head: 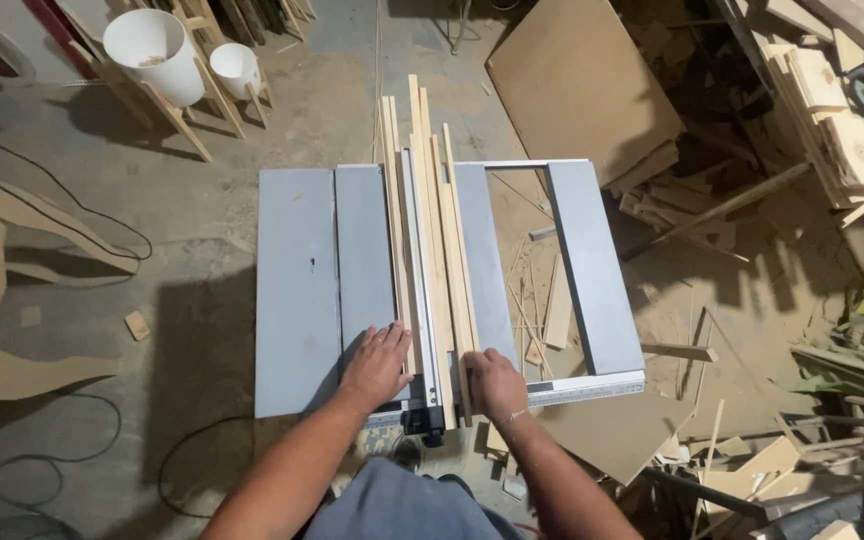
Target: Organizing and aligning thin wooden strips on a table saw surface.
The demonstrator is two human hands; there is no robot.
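Head view, left hand (376, 366): flat, fingers spread, palm down on grey saw desk (297, 290), touching thin wood strip (396, 230) left of metal fence rail (419, 270).
Head view, right hand (497, 385): curled shut around near ends of wood strips (452, 250) lying lengthwise right of rail.
Surroundings: two white buckets (157, 52) far left; offcuts (712, 200) on floor right.

Long, thin, pale wooden strips (442, 240) lie flat on the grey tabletop (297, 290), pointing toward twelve o'clock, overhanging its far edge.
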